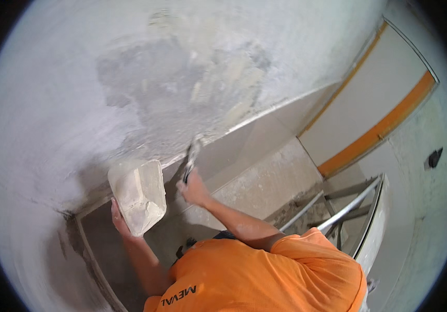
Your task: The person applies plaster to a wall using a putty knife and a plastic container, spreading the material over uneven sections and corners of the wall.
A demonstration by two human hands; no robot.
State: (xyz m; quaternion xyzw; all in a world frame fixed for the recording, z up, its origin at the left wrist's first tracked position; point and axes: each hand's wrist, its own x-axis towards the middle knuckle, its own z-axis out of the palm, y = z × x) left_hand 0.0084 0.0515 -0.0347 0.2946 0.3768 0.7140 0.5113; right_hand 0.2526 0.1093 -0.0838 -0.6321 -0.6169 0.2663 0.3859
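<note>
My left hand (120,220) grips a whitish plastic tub (156,179) from below and the left side, and tilts it toward the wall. Pale plaster (151,212) clings to the inside of the tub. Closed round its handle, my right hand (196,189) holds a putty knife (191,153) smeared with white. The blade points up at the lower edge of the wall patch, just right of the tub; motion blur hides whether it touches. Grey and cream filler of uneven texture makes up the patch (166,88).
A white wall (57,125) surrounds the patch, with a tiled band (254,138) below it. To the right are a white door with orange edging (374,93) and a metal frame with rails (351,205). A small black fitting (434,157) sits on the right wall.
</note>
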